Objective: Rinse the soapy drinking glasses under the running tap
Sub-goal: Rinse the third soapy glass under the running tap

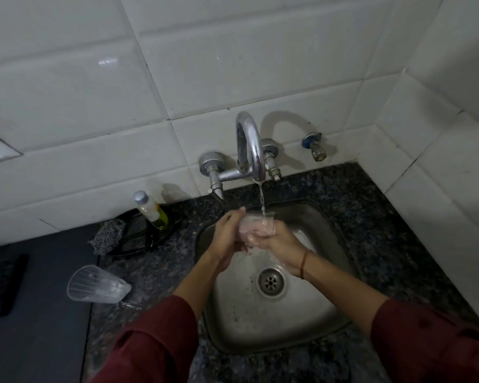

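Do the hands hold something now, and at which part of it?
A clear drinking glass, under the tap water. The left hand grips its side wall; the right hand wraps its lower part.

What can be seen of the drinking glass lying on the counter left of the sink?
The glass is clear and tapered with lengthwise ribs down its wall; glass or plastic, I cannot tell. It lies on its side, wide mouth toward the left, narrow base toward the sink, straddling the edge between the speckled counter and a plain grey surface. It looks empty, with a wet patch by its base. Nothing else touches it.
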Tool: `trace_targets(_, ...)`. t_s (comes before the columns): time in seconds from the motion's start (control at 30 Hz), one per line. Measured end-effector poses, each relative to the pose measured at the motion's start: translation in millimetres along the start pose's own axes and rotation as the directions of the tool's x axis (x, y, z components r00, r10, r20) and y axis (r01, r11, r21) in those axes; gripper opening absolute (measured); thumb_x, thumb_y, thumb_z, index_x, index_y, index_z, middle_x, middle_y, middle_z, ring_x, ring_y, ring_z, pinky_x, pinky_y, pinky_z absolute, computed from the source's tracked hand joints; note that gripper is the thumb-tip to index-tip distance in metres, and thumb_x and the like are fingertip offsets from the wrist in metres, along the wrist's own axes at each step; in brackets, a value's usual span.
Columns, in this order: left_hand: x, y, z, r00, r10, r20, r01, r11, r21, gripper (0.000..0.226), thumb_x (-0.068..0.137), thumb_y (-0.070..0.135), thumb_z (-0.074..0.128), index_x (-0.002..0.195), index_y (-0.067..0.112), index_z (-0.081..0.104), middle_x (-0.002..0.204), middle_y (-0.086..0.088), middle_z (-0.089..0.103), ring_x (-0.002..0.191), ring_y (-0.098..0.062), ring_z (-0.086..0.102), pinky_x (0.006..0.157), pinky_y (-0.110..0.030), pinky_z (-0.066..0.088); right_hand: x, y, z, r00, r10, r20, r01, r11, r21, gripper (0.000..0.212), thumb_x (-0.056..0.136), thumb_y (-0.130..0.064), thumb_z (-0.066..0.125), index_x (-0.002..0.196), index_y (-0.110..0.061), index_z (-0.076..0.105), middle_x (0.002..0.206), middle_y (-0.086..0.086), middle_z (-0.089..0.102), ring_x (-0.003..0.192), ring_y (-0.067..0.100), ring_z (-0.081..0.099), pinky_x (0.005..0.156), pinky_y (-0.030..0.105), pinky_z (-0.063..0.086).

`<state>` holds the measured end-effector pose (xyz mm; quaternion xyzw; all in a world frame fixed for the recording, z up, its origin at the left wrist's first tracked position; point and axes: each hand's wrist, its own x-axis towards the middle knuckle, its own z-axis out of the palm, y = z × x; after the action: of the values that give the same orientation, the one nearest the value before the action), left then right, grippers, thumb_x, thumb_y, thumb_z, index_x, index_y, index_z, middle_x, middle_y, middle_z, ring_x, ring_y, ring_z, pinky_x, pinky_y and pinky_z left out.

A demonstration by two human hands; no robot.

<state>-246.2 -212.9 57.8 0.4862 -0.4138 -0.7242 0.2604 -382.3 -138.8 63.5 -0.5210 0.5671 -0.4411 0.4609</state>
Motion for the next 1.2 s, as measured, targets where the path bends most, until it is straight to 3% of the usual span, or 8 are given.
trace_targets(0.13,-1.2,6.8,-8.2,0.961,-0.260,0.099,0.252,0.964,0.082,0.050,0.101,0.049,0.044,0.099,0.007,0.071,0.067,-0.007,0.065,0.042,-0.015,0.052,0.033,-0.019,0.033,-0.7,14.1,-7.2,0.974,-0.132,0.183,0.225,0.642,-0.733,0.034,0.092,-0.022,0.068,0.125,-0.032,0.069,0.127,-0.003,0.066,0.119,0.013,0.057,0.106,0.031,0.044)
trace_targets(0.3,1.6,-4.4,-3.4,1.000,0.022,-0.008,-0.022,1.000,-0.007,0.027,0.096,0.039,0.064,0.093,0.013,0.067,0.086,-0.013,0.065,0.063,-0.019,0.063,0.048,-0.027,0.049,0.8,1.5,3.4,0.989,0.141,0.046,-0.147,0.973,0.177,0.031,0.093,0.004,0.060,0.117,-0.011,0.071,0.117,0.012,0.072,0.108,0.021,0.068,0.094,0.033,0.056)
trace_targets(0.47,-1.5,10.2,-13.5,0.942,-0.326,0.082,0.317,0.943,0.105,0.048,0.100,0.052,0.047,0.087,0.012,0.071,0.063,-0.004,0.063,0.038,-0.013,0.048,0.033,-0.017,0.032,2.1,19.4,-4.7,0.974,-0.073,0.214,0.201,0.709,-0.676,0.042,0.094,-0.019,0.062,0.132,-0.036,0.062,0.136,-0.009,0.062,0.123,0.008,0.057,0.109,0.032,0.043)
trace_targets(0.63,0.1,3.0,-4.9,0.999,-0.050,0.004,0.050,0.997,0.057,0.037,0.099,0.045,0.055,0.093,0.011,0.068,0.075,-0.011,0.067,0.052,-0.018,0.060,0.044,-0.025,0.042,0.7,5.0,3.3,0.998,-0.010,0.054,0.013,0.999,-0.048,0.035,0.091,0.008,0.061,0.122,-0.004,0.068,0.119,0.010,0.072,0.111,0.020,0.067,0.095,0.031,0.053)
trace_targets(0.77,2.9,11.6,-11.7,0.960,-0.272,0.063,0.258,0.951,0.173,0.047,0.100,0.050,0.045,0.096,0.009,0.068,0.064,-0.007,0.063,0.041,-0.016,0.049,0.033,-0.018,0.029,-1.8,15.2,-1.6,0.970,-0.141,0.196,0.225,0.824,-0.520,0.042,0.090,-0.008,0.067,0.131,-0.022,0.066,0.139,0.001,0.062,0.129,0.014,0.055,0.110,0.030,0.043)
trace_targets(0.93,2.2,6.6,-1.8,1.000,0.023,0.007,-0.024,0.993,0.119,0.028,0.097,0.040,0.060,0.091,0.013,0.063,0.073,-0.011,0.063,0.049,-0.018,0.058,0.039,-0.023,0.039,1.8,6.1,2.7,0.998,-0.057,0.030,0.061,0.991,-0.122,0.033,0.091,0.013,0.056,0.110,-0.010,0.071,0.097,-0.010,0.077,0.095,0.003,0.069,0.080,0.017,0.053)
trace_targets(1.1,0.7,13.6,-8.0,0.952,-0.300,0.057,0.289,0.945,0.152,0.041,0.099,0.047,0.049,0.087,0.014,0.070,0.062,-0.004,0.063,0.040,-0.016,0.050,0.034,-0.018,0.031,0.6,12.5,-8.2,0.968,-0.130,0.215,0.234,0.774,-0.588,0.040,0.093,-0.013,0.067,0.131,-0.022,0.065,0.137,-0.008,0.059,0.124,0.003,0.050,0.107,0.019,0.032)
trace_targets(1.2,-0.7,5.6,-1.7,0.996,-0.060,0.060,0.059,0.998,0.018,0.026,0.098,0.039,0.060,0.081,0.022,0.071,0.080,-0.006,0.067,0.062,-0.017,0.064,0.052,-0.029,0.049,2.2,4.5,-2.7,0.997,0.016,0.071,-0.013,0.999,-0.042,0.030,0.093,0.000,0.063,0.120,-0.009,0.070,0.124,0.011,0.070,0.114,0.017,0.064,0.098,0.031,0.050)
